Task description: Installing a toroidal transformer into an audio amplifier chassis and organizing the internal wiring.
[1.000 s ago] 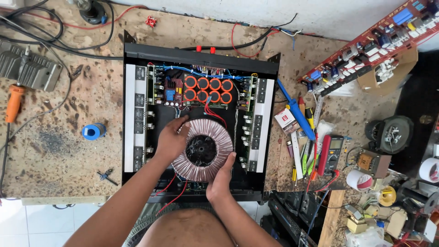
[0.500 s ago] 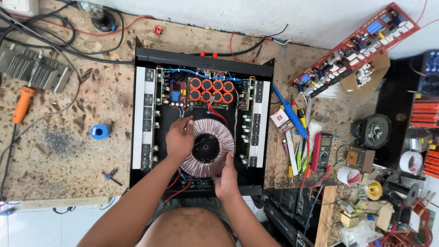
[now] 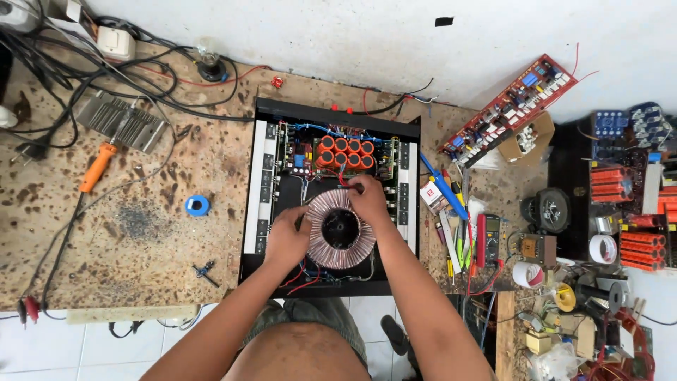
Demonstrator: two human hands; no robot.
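While both hands grip it, the copper-wound ring-shaped transformer (image 3: 340, 229) sits low in the middle of the open black metal amplifier chassis (image 3: 331, 113), just in front of the orange cylindrical capacitors (image 3: 345, 152). The left hand (image 3: 285, 238) curls against the ring's left flank, fingers closed on the winding. The right hand (image 3: 367, 200) lies over the upper right edge, fingertips pinching at or near the red leads; whether a wire is actually held cannot be told from this height.

Risks, as judged: a slip of the heavy ring could crush the red wires (image 3: 302, 281) trailing beneath its front edge, or knock the capacitor bank behind it; a tug on the leads could strain their joints.

Counts: one transformer; one chassis; about eight capacitors in two rows, partly hidden. On the speckled workbench (image 3: 141, 233) lie one blue tape roll (image 3: 197, 205), one orange-handled tool (image 3: 96, 168), one finned aluminium heatsink (image 3: 121, 121), and one long red circuit board (image 3: 509, 107).
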